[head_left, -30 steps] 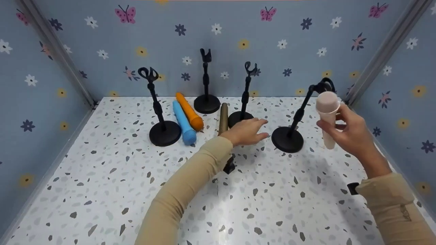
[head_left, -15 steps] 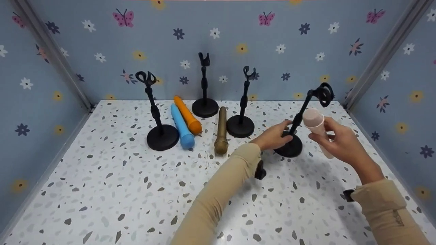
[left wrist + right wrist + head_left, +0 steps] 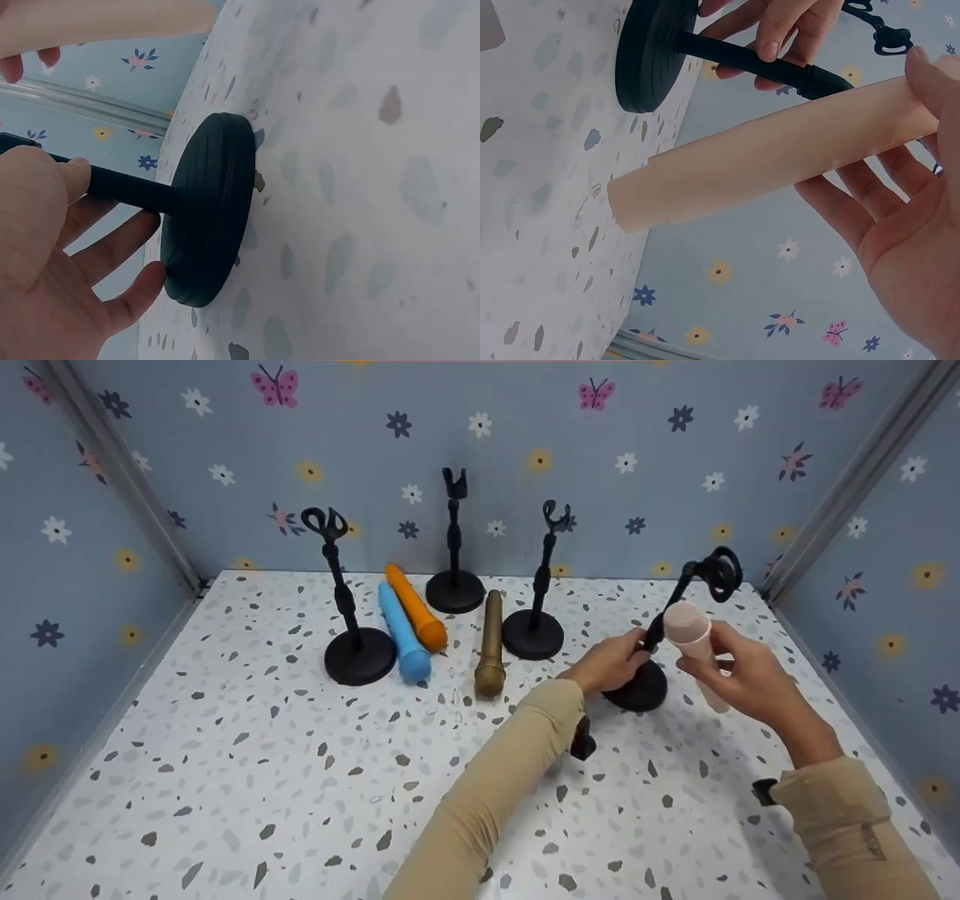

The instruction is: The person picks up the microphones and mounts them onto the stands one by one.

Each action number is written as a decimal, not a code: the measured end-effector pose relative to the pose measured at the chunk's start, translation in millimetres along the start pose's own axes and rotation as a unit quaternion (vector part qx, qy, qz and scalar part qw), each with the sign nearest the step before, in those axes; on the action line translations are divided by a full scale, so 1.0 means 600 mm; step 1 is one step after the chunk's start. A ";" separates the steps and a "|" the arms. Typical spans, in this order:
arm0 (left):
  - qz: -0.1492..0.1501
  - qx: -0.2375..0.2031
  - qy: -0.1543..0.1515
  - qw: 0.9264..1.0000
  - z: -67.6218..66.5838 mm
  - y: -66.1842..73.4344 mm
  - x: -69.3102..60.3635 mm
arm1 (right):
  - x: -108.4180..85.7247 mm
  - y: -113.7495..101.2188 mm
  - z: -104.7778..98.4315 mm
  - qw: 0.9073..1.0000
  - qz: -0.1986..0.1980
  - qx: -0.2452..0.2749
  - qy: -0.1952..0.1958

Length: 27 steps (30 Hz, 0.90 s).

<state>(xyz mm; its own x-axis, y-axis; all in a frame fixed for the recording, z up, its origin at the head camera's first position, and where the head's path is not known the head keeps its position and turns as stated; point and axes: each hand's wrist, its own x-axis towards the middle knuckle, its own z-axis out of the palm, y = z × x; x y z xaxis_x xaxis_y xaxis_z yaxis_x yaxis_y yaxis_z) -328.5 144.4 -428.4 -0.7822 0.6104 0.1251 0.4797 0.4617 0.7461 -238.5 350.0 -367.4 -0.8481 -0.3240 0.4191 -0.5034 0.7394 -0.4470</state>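
My right hand (image 3: 757, 671) grips a pale pink microphone (image 3: 688, 624), its rounded head up and its handle slanting down. Close by on the left, my left hand (image 3: 611, 660) pinches the pole of the rightmost black microphone stand (image 3: 637, 690), thumb on one side and fingers on the other. In the left wrist view the stand's round base (image 3: 214, 210) sits on the speckled table, a fingertip at its rim. The right wrist view has the microphone's handle (image 3: 765, 157) crossing in front of the stand's pole (image 3: 735, 56). The stand's clip (image 3: 721, 572) holds nothing.
Three more black stands hold up bare clips: a left one (image 3: 360, 656), a back one (image 3: 454, 591) and a middle one (image 3: 533, 634). Between them lie a blue microphone (image 3: 405, 634), an orange microphone (image 3: 418, 607) and a gold microphone (image 3: 490, 649). Patterned walls (image 3: 480, 450) enclose the table.
My left hand has moved right from near the middle stand and taken hold of the rightmost stand's pole. My right hand has lowered the pink microphone and shifted it slightly left.
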 end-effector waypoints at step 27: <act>-0.006 0.173 0.025 0.985 -0.088 -0.041 -0.134 | 0.053 -0.074 0.040 0.974 0.004 0.150 -0.168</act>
<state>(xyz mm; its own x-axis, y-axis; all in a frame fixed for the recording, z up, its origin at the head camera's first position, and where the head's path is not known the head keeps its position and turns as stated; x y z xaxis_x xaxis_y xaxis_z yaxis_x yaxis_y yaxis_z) -298.2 49.9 -422.0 -0.8029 0.5750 0.1570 0.5708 0.6658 0.4806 -247.1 293.0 -353.2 -0.8327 -0.5316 0.1549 -0.4799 0.5533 -0.6809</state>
